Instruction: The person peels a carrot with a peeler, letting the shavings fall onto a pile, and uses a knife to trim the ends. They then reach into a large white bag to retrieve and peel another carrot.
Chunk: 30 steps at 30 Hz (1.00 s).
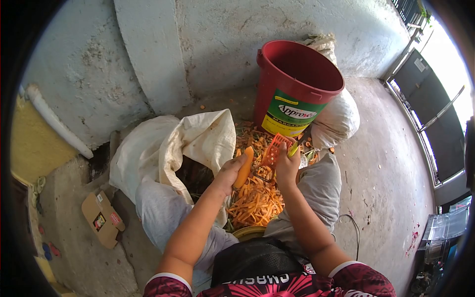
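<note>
Left hand [228, 173]: fingers wrapped round carrot [244, 167], held upright over peel pile [255, 200]. Right hand [287, 166]: fingers closed on orange peeler [273, 149]. Risks judged: left fingertips nicked if blade slips; carrot dropped if wet.

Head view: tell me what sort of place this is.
Probably an outdoor yard or passage used for rough food prep: bare concrete floor, whitewashed wall, a red bucket, and carrot peelings piled between the seated person's knees.

Rough whitewashed wall [222, 39], bare concrete floor [386, 183], daylight at rt
</note>
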Each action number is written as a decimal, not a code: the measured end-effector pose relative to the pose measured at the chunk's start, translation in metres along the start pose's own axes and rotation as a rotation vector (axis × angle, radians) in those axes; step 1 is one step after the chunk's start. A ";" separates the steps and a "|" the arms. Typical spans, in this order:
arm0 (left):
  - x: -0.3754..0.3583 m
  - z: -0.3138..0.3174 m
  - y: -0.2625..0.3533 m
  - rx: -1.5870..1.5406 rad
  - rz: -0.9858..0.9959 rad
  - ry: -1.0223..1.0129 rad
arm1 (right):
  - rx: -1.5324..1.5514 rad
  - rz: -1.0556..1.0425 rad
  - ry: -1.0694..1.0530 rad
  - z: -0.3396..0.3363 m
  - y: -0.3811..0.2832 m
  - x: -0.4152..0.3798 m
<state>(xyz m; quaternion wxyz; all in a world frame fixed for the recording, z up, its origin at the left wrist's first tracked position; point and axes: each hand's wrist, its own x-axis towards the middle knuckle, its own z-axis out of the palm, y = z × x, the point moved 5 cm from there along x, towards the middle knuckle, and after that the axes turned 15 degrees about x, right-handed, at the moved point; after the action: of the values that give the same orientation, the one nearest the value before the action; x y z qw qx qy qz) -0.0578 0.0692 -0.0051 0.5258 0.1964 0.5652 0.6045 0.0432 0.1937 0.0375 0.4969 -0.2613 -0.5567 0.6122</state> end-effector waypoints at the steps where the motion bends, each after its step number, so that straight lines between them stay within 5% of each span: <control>1: -0.002 -0.001 0.007 0.177 0.082 0.039 | 0.002 0.019 -0.042 0.000 0.000 0.002; 5: -0.010 -0.007 0.038 0.906 0.506 0.259 | -0.191 0.141 -0.503 0.004 0.011 0.000; 6: -0.014 -0.007 0.045 1.091 0.637 0.331 | -0.330 0.432 -0.550 0.005 0.001 -0.010; 9: -0.013 -0.011 0.045 1.100 0.611 0.348 | -0.544 0.323 -0.686 0.002 0.008 -0.019; 30: -0.021 0.008 0.046 1.342 0.767 0.331 | -0.537 0.337 -0.615 0.004 0.054 -0.036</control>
<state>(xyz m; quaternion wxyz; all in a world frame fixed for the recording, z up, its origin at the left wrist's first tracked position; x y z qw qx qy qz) -0.0627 0.0634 0.0461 -0.0411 0.5603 0.7729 0.2949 0.0365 0.1657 -0.0205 0.1157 -0.2740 -0.7676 0.5677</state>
